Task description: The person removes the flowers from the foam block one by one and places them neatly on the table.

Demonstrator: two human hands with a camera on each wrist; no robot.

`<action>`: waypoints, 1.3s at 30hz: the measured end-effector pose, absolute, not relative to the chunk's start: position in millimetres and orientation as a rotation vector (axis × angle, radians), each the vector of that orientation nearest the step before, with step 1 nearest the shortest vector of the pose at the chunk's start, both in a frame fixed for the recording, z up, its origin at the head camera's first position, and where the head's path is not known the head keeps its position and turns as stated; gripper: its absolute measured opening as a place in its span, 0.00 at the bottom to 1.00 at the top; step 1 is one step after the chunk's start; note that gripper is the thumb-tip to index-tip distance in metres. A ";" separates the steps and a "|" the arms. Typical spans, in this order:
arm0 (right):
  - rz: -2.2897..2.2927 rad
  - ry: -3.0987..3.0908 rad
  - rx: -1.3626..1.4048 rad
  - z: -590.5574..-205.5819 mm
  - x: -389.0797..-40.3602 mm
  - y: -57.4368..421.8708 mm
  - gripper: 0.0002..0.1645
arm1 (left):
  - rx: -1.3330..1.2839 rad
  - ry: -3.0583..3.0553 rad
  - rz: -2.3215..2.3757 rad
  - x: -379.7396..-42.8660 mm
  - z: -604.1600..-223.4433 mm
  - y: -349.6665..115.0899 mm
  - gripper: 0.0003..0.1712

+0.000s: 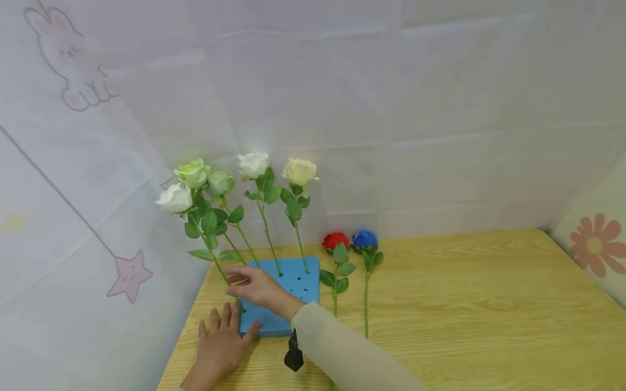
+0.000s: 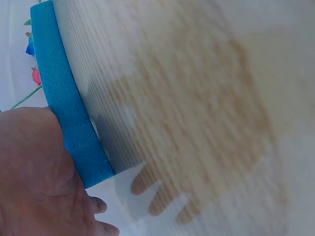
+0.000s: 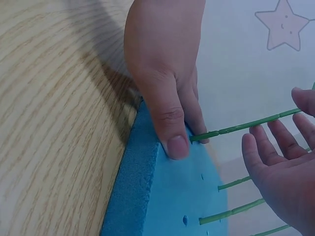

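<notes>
A blue foam block (image 1: 282,322) with small holes rests on the table. My left hand (image 1: 221,342) lies spread at its near left corner, thumb on the block's top and fingers along its side. My right hand (image 1: 259,286) reaches across the block and pinches the stem of a white rose (image 1: 174,198). That stem (image 3: 236,128) runs between thumb and fingers in the right wrist view, its lower end in a hole beside my left thumb. Behind it stand a green-edged rose (image 1: 192,173), a pale green rose (image 1: 220,183), another white rose (image 1: 253,165) and a cream rose (image 1: 300,171).
To the right of the block, a red rose (image 1: 336,241) and a blue rose (image 1: 365,240) lie on the wooden table (image 1: 480,305). A printed cloth backdrop (image 1: 445,96) rises behind and on the left. A black wrist-camera part (image 1: 294,357) hangs below my right sleeve.
</notes>
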State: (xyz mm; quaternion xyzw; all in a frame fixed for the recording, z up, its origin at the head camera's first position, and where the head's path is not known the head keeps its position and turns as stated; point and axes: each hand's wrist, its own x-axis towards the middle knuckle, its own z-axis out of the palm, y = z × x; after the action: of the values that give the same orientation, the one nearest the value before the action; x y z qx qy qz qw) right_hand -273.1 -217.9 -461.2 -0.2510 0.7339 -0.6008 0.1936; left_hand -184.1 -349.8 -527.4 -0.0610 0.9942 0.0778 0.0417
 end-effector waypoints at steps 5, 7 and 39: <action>-1.671 2.093 -0.680 -465.3 -272.2 -221.5 0.25 | -0.203 3.044 0.223 -185.3 -531.6 -351.5 0.58; -1.665 2.114 -0.666 -467.2 -271.6 -222.9 0.24 | -0.204 3.047 0.216 -185.1 -532.2 -351.5 0.58; -1.941 1.903 -0.634 -445.4 -263.6 -224.6 0.13 | -0.203 3.048 0.236 -181.3 -526.3 -348.1 0.55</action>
State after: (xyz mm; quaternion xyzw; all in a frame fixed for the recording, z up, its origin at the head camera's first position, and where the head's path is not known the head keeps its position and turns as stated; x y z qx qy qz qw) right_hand -263.6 -224.6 -445.4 -0.2235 0.6714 -0.6847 0.1743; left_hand -181.3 -348.1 -526.3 -0.0663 0.9941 0.0770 0.0387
